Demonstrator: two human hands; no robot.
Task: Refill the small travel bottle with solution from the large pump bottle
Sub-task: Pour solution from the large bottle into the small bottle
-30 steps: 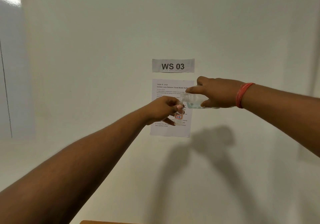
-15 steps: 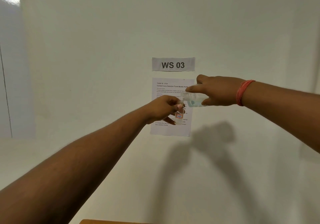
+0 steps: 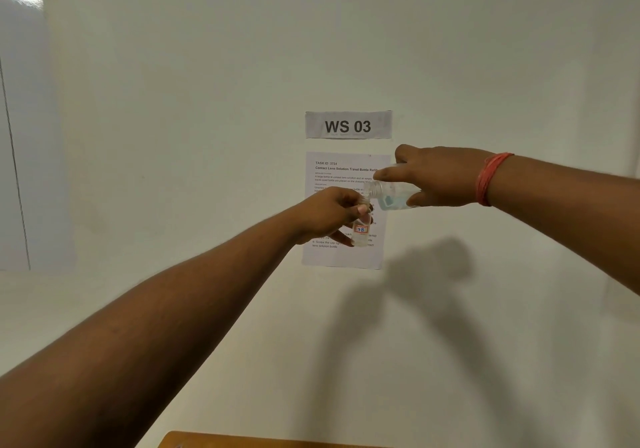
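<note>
The small travel bottle (image 3: 361, 228) is kept upright in midair before the wall sheet (image 3: 343, 257), the left hand (image 3: 330, 217) closed around it so its mouth faces up. Just above, the large bottle (image 3: 389, 196) is tipped sideways in the closed right hand (image 3: 436, 179), neck at that mouth, evidently for pouring. Both are clear plastic; a red-lettered label is carried by the small one, bluish solution by the large.

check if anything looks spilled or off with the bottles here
No spill shows. The right hand tips the larger bottle nearly sideways, its open mouth over the small bottle held upright in the left hand. One oddity: the pour happens in mid-air before the wall sheet, unsupported.
</note>
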